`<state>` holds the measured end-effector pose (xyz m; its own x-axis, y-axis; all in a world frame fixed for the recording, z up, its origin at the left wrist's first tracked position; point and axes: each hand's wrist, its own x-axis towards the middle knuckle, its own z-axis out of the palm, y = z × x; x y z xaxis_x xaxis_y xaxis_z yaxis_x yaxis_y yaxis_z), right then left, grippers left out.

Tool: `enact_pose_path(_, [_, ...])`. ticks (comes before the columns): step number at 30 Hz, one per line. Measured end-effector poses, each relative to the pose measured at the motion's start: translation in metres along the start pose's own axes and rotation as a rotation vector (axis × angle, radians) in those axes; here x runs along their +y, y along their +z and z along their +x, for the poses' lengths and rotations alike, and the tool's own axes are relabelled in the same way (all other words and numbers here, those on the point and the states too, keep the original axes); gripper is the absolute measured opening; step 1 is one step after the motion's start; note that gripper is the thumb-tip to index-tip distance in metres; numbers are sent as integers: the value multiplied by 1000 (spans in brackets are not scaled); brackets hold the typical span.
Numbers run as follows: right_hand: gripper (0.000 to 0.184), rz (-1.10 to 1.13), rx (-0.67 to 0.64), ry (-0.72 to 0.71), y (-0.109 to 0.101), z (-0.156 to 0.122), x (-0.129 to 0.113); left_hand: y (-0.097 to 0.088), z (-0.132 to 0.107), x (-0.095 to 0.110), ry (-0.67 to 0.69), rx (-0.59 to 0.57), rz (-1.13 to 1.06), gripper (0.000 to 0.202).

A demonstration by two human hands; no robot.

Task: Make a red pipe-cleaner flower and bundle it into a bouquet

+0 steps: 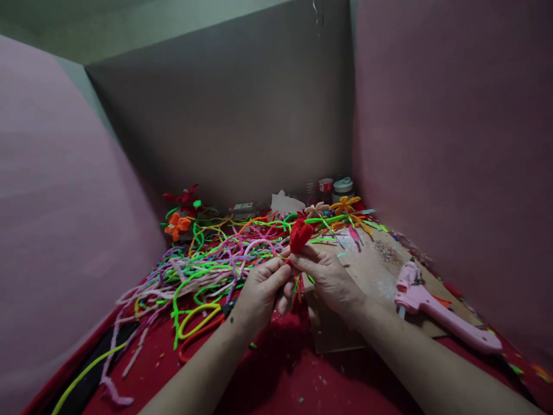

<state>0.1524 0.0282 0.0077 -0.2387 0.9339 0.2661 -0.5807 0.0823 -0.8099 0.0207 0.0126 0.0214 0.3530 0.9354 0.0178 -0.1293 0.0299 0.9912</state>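
A fuzzy red pipe-cleaner flower (301,235) stands upright between my hands, near the middle of the head view. Its base is pinched by my left hand (273,279), whose fingers are closed just under the petals. My right hand (326,276) closes on the same flower from the other side, thumb and fingers at its lower end. Green and orange stem ends hang below the hands. Fingers cover the join between petals and stem. A heap of loose pipe cleaners (207,265) in pink, green and purple spreads to the left of my hands.
Yellow- and orange-handled scissors (201,323) lie by my left forearm. A pink glue gun (444,317) rests on the cardboard (367,259) at right. Finished flowers, an orange one (178,226) and a yellow one (344,204), lie farther back. A lidded jar (343,187) stands near the wall.
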Motion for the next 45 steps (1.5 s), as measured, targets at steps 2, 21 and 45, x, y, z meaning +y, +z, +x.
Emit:
enact_pose_path(2, [16,-104,-13,-60,0,0,-2,2,0,6,56,21,151,23])
enact_pose_path(21, [17,-450,-395,66,5,-11,-19,-25,-9,71,550,8,786,12])
enact_pose_path(45, [12,-424,-457,201,1,-10,-23,-14,-9,80,156,-133,491,31])
